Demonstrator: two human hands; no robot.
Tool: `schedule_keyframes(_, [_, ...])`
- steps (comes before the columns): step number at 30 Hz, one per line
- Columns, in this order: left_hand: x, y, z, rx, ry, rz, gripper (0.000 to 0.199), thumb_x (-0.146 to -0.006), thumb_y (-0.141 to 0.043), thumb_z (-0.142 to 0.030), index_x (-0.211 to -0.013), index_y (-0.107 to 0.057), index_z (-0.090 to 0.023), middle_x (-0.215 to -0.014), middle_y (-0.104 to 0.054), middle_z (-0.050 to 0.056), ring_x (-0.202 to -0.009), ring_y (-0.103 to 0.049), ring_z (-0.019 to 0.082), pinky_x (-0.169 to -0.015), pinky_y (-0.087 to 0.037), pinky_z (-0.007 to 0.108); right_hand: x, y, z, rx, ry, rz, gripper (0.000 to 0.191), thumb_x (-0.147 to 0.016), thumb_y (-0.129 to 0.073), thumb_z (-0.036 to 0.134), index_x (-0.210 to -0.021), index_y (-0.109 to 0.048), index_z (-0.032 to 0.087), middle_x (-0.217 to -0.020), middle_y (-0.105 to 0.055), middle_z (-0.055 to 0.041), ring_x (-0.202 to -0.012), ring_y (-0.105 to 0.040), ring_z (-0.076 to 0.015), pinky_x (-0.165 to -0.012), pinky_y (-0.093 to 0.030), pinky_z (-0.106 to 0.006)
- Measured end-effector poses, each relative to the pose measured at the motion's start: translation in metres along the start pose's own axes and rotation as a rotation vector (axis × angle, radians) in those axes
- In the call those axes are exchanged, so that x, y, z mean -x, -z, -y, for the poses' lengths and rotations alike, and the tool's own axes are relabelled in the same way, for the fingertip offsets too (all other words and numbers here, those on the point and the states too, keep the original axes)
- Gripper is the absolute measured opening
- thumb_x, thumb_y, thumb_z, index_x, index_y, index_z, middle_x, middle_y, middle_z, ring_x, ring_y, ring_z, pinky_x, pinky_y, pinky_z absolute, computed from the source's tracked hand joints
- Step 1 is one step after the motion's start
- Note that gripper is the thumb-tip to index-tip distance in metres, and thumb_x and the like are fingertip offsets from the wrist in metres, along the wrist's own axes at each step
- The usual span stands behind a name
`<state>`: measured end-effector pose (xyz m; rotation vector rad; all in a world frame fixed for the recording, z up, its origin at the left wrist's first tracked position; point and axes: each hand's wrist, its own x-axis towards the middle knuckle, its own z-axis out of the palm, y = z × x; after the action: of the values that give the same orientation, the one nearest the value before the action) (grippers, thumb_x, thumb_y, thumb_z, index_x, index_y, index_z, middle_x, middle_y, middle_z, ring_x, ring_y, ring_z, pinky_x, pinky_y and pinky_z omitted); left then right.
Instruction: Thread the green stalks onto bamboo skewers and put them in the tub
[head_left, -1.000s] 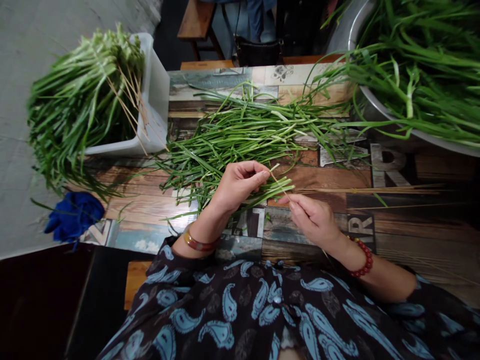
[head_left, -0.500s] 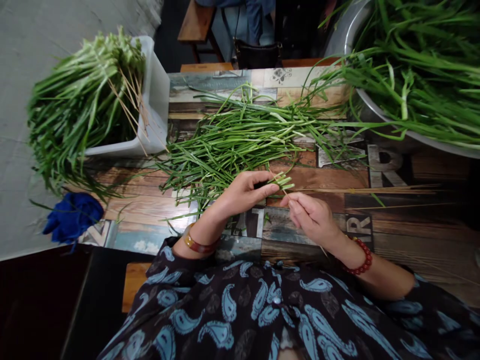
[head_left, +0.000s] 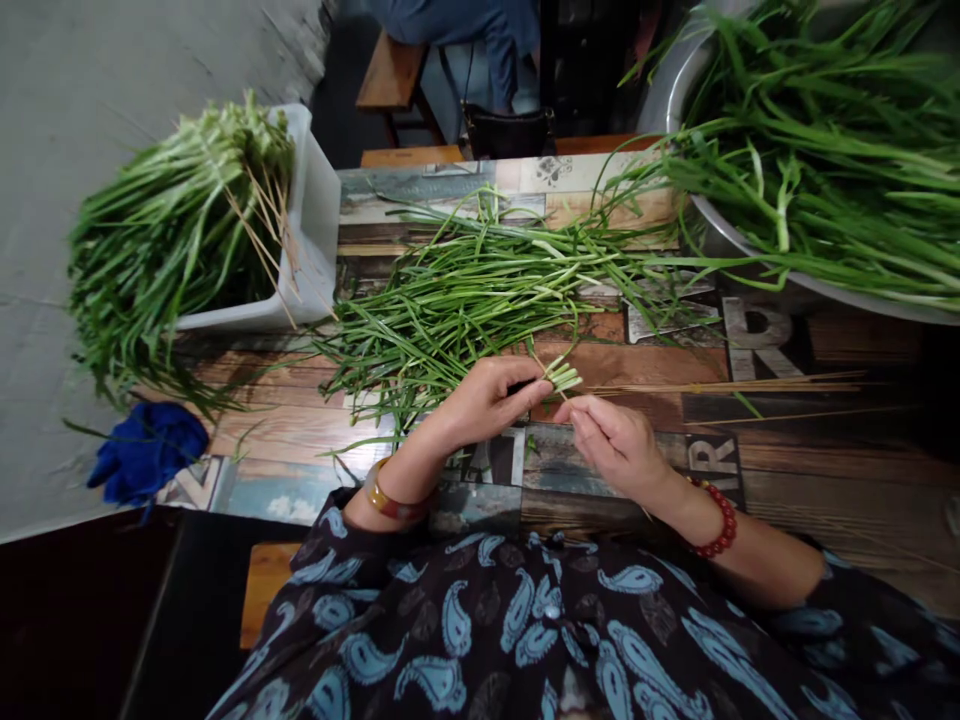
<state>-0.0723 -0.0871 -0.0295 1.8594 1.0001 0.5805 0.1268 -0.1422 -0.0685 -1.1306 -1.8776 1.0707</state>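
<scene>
Clearly, in the head view, the left hand has its grip closed round a small bundle of green stalks; just beside it, the right hand pinches a thin straw. Beyond the left grip, loose stalks cover the table.

Close head-worn view down onto table
</scene>
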Motion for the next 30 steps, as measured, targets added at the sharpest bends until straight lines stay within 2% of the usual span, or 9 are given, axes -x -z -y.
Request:
schedule_keyframes(5, [0.000, 0.001, 0.000, 0.127, 0.102, -0.012, 0.040, -0.094, -0.047, -0.042, -0.078, -0.069, -0.013, -0.069, -0.063, 0.002, -0.063, -0.052, 0.012, -0.061, -0.040, 0.022, -0.002, 0.000, -0.001, -0.019, 0.013, 0.002, 0.024, -0.099, -0.038, 0.024, -0.094, -0.061, 0.019, -0.051, -0.052, 0.0052, -0.047, -0.051, -0.0112, -0.054, -0.042, -0.024])
schedule_keyframes(9, [-0.001, 0.005, 0.003, 0.139, 0.115, -0.130, 0.032, -0.090, -0.057, -0.039, -0.084, -0.073, -0.013, -0.081, -0.071, 0.006, -0.074, -0.062, 0.015, -0.070, -0.047, 0.024, -0.002, -0.001, -0.001, -0.012, 0.024, -0.006, 0.025, -0.099, -0.038, 0.023, -0.093, -0.061, 0.019, -0.050, -0.049, 0.0062, -0.045, -0.050, -0.0107, -0.053, -0.042, -0.023])
schedule_keyframes(13, [-0.010, 0.016, 0.013, -0.119, 0.034, -0.357, 0.023, -0.089, -0.058, -0.031, -0.090, -0.074, -0.015, -0.087, -0.072, 0.008, -0.081, -0.064, 0.016, -0.077, -0.047, 0.027, -0.002, -0.002, -0.003, -0.024, 0.028, -0.006, 0.023, -0.099, -0.039, 0.023, -0.094, -0.061, 0.019, -0.050, -0.048, 0.0064, -0.045, -0.049, -0.0106, -0.053, -0.042, -0.023])
schedule_keyframes(15, [-0.018, 0.022, 0.021, -0.303, -0.012, -0.423, 0.021, -0.090, -0.056, -0.026, -0.092, -0.074, -0.016, -0.089, -0.071, 0.008, -0.084, -0.063, 0.017, -0.079, -0.047, 0.029, -0.001, -0.003, -0.004, -0.036, 0.021, -0.004, 0.023, -0.099, -0.038, 0.023, -0.094, -0.061, 0.019, -0.050, -0.049, 0.0062, -0.045, -0.049, -0.0108, -0.053, -0.042, -0.023])
schedule_keyframes(18, [-0.031, 0.026, 0.032, -0.604, -0.031, -0.422, 0.021, -0.090, -0.052, -0.021, -0.094, -0.073, -0.017, -0.096, -0.068, 0.009, -0.092, -0.061, 0.020, -0.085, -0.046, 0.033, -0.001, -0.004, -0.005, -0.036, 0.029, -0.015, 0.023, -0.098, -0.038, 0.022, -0.093, -0.061, 0.019, -0.050, -0.050, 0.0059, -0.044, -0.049, -0.0107, -0.052, -0.041, -0.023])
schedule_keyframes(22, [-0.042, 0.021, 0.036, -0.907, 0.034, -0.401, 0.020, -0.091, -0.052, -0.022, -0.095, -0.071, -0.017, -0.096, -0.066, 0.011, -0.093, -0.058, 0.024, -0.085, -0.043, 0.036, -0.003, -0.004, -0.006, -0.031, 0.063, -0.024, 0.023, -0.098, -0.038, 0.021, -0.092, -0.060, 0.019, -0.049, -0.050, 0.0061, -0.045, -0.050, -0.0112, -0.053, -0.041, -0.023])
schedule_keyframes(26, [-0.043, 0.017, 0.035, -0.978, 0.081, -0.391, 0.018, -0.091, -0.056, -0.027, -0.098, -0.070, -0.019, -0.095, -0.065, 0.010, -0.091, -0.056, 0.025, -0.079, -0.040, 0.036, -0.003, -0.005, -0.008, -0.035, 0.071, -0.033, 0.024, -0.098, -0.038, 0.021, -0.093, -0.061, 0.019, -0.049, -0.050, 0.0064, -0.046, -0.051, -0.0116, -0.054, -0.042, -0.023])
schedule_keyframes(30, [-0.037, 0.017, 0.031, -1.003, 0.095, -0.376, 0.017, -0.090, -0.054, -0.024, -0.091, -0.070, -0.021, -0.095, -0.064, 0.010, -0.092, -0.055, 0.026, -0.076, -0.037, 0.037, -0.003, -0.005, -0.008, -0.038, 0.085, -0.026, 0.025, -0.098, -0.037, 0.021, -0.092, -0.061, 0.019, -0.049, -0.049, 0.0065, -0.046, -0.051, -0.0117, -0.055, -0.042, -0.024])
